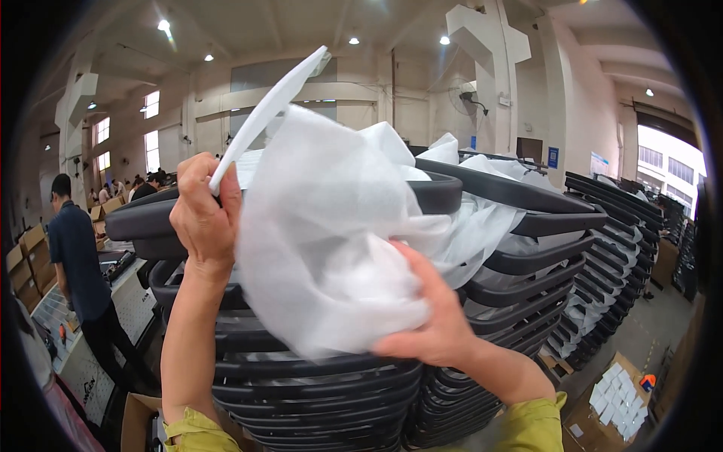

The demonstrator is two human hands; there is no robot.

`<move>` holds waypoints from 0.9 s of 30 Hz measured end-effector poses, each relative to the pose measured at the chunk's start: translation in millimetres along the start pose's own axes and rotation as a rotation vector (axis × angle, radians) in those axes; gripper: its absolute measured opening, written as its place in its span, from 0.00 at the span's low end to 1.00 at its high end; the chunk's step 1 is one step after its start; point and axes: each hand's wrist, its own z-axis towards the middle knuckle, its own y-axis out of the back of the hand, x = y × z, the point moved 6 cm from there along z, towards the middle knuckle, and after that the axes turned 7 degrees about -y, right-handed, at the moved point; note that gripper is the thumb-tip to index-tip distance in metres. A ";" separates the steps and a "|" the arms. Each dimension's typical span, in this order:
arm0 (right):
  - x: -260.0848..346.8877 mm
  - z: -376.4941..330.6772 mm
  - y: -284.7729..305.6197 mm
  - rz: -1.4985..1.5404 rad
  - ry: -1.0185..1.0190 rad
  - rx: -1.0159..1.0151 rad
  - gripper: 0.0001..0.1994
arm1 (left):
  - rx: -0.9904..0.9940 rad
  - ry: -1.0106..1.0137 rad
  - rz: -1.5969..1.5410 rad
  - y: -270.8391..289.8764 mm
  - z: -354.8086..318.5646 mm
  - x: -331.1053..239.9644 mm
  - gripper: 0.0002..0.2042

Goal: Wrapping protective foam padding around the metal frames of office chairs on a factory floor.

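Observation:
My left hand [205, 215] is raised and closed around the lower end of a slim white panel [263, 113], which tilts up and to the right, seen nearly edge-on. In front of me my right hand [433, 309] grips a crumpled white foam packing sheet [324, 218], blurred by motion. That sheet hangs beside the panel and hides part of it; whether the two touch I cannot tell. Behind both hands rises a tall stack of black curved plastic frames [316, 407], and the sheet covers its upper middle.
More black frames [542, 260] are stacked to the right, with white sheets [482, 226] between them. A person [79, 264] in dark clothes stands at a workbench [98, 354] on the left. An open cardboard box [602, 410] with small white packets is at lower right.

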 end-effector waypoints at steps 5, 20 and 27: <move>3.8 20.9 -28.9 -0.712 0.524 -0.240 0.36 | 0.005 -0.004 0.010 -2.6 5.4 -1.0 0.10; -14.7 137.7 -24.3 -0.897 0.156 -0.237 0.21 | 0.010 0.075 0.011 -7.5 12.6 10.6 0.11; -15.0 149.2 -20.1 -0.787 -0.183 -0.079 0.22 | 0.012 0.036 -0.025 -2.5 4.6 4.2 0.11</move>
